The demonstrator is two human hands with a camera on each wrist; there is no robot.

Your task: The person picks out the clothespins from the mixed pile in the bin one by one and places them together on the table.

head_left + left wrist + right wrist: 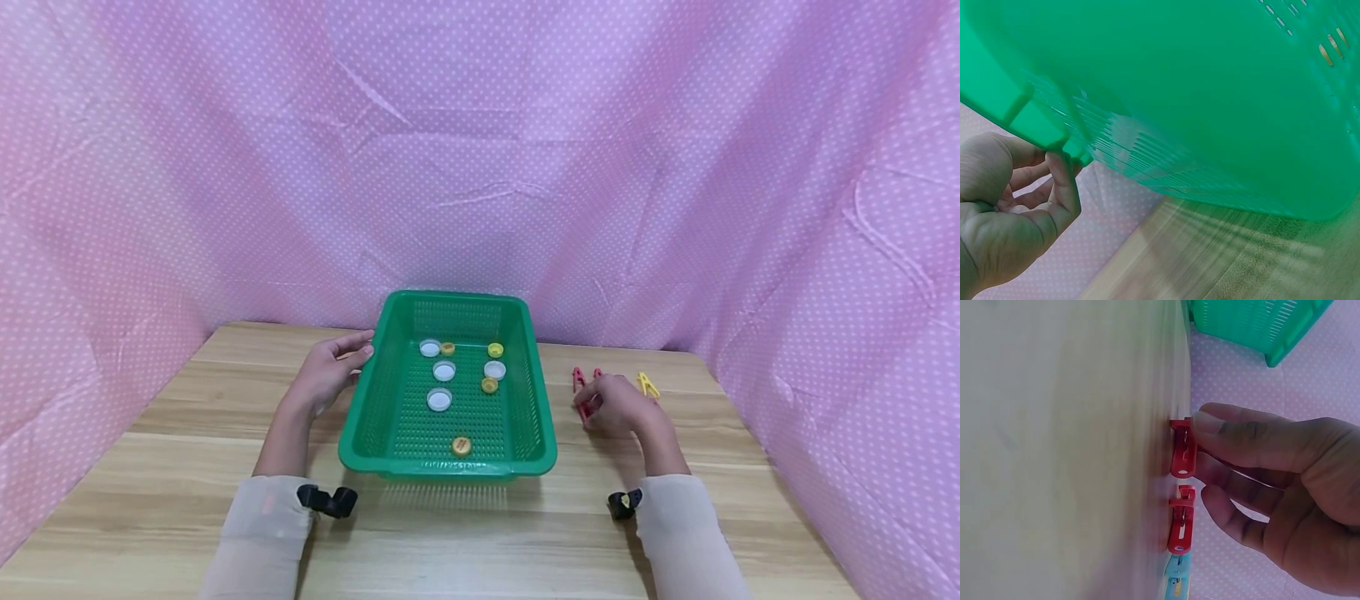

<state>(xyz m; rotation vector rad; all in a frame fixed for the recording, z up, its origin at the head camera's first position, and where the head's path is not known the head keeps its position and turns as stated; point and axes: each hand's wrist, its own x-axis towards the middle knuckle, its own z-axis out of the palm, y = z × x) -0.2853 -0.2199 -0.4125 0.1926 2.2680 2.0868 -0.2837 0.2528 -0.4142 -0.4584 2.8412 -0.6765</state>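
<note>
A green plastic basket with slotted walls stands tilted towards me over the table. My left hand is at its left side; in the left wrist view, the thumb and fingers pinch the rim. Several bottle caps lie inside, among them a white cap, a yellow cap and a gold cap. Right of the basket, my right hand pinches a red clothespin between thumb and fingers, low at the tabletop. Another red clothespin lies beside it.
A light blue clothespin lies past the red ones in the right wrist view. Right of my right hand is a yellow clothespin. A pink dotted cloth hangs behind the wooden table and along its sides.
</note>
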